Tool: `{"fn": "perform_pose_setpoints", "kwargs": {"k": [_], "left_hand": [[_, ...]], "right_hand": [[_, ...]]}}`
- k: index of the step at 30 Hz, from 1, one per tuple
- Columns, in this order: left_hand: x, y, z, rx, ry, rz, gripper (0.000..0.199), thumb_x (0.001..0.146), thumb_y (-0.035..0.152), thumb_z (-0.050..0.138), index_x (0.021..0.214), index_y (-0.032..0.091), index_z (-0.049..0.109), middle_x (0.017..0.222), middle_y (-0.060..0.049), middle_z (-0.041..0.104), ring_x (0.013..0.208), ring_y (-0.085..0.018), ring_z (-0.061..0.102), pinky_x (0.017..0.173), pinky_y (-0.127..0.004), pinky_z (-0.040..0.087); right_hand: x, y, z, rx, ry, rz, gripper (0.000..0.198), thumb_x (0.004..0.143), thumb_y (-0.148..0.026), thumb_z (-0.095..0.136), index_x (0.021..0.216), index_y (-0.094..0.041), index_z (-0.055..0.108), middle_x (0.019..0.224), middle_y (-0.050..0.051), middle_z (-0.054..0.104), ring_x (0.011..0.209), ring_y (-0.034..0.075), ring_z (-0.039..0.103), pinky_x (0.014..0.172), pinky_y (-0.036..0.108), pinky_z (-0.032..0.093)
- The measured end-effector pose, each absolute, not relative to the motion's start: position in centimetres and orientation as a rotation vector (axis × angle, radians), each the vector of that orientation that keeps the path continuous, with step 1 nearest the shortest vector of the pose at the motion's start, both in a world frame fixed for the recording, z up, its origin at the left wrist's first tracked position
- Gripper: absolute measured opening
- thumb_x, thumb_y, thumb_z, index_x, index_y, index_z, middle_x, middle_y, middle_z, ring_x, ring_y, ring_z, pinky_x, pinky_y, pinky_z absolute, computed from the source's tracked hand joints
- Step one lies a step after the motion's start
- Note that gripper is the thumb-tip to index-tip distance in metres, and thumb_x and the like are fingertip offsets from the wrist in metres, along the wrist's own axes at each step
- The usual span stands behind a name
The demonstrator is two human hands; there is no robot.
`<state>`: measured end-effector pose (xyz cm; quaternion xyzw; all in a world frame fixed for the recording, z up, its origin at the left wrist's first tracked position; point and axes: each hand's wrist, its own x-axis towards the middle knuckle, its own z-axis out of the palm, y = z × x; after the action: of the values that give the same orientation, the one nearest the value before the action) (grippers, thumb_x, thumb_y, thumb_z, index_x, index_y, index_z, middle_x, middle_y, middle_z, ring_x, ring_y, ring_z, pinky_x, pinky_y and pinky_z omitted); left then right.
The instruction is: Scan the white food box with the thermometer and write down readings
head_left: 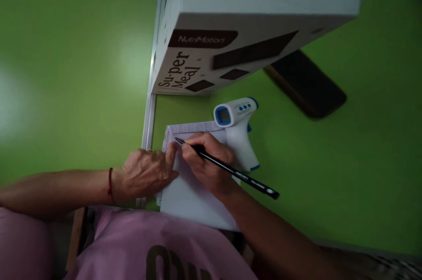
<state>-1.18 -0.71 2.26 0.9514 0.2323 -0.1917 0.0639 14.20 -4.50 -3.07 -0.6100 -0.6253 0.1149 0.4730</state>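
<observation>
A black pen (231, 169) is pinched in my right hand (207, 157), its tip touching the page near the top left corner of a white notepad (194, 203). My left hand (148, 172) holds the notepad's left edge. Its index finger and thumb press on the page close to the pen tip, and its other fingers are curled, partly hidden. Small writing shows on a strip of paper along the notepad's top edge. Just right of my right hand, a white and blue infrared thermometer (242, 135) lies partly over the notepad's upper right.
A large white "Su-per Meal" box (198, 60) stands beyond the notepad. A dark phone (308, 84) lies to its right, partly hidden by the box. A metal strip (150, 117) divides the green table (82, 73) from the green surface on the right.
</observation>
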Motion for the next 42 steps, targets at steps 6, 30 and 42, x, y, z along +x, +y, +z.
{"fn": "perform_pose_setpoints", "kwargs": {"k": [6,30,42], "left_hand": [[-1.08,-0.53,2.23,2.866,0.714,-0.569,0.055,0.101,0.039,0.041,0.137,-0.002,0.035,0.076,-0.008,0.067,0.062,-0.022,0.068,0.044,-0.031,0.042],[-0.86,-0.51,2.21,2.861,0.731,-0.618,0.055,0.101,0.040,0.037,0.137,-0.001,0.034,0.072,-0.006,0.066,0.058,-0.022,0.066,0.041,-0.030,0.038],[-1.07,-0.46,2.17,2.852,0.734,-0.573,0.050,0.100,0.041,0.039,0.132,0.003,0.035,0.073,-0.007,0.067,0.059,-0.021,0.067,0.041,-0.028,0.035]], "right_hand": [[14.17,-4.50,-3.12,-1.483,-1.543,0.282,0.014,0.084,-0.018,0.056,0.071,-0.022,0.052,0.057,-0.006,0.058,0.049,0.009,0.054,0.051,0.020,0.046],[14.33,-4.55,-3.13,-1.455,-1.556,0.313,0.014,0.084,-0.017,0.056,0.072,-0.021,0.050,0.057,-0.006,0.056,0.049,0.008,0.053,0.052,0.020,0.045],[14.26,-4.53,-3.30,-1.500,-1.526,0.264,0.015,0.084,-0.019,0.054,0.070,-0.022,0.050,0.056,-0.005,0.056,0.049,0.010,0.053,0.051,0.022,0.045]]}}
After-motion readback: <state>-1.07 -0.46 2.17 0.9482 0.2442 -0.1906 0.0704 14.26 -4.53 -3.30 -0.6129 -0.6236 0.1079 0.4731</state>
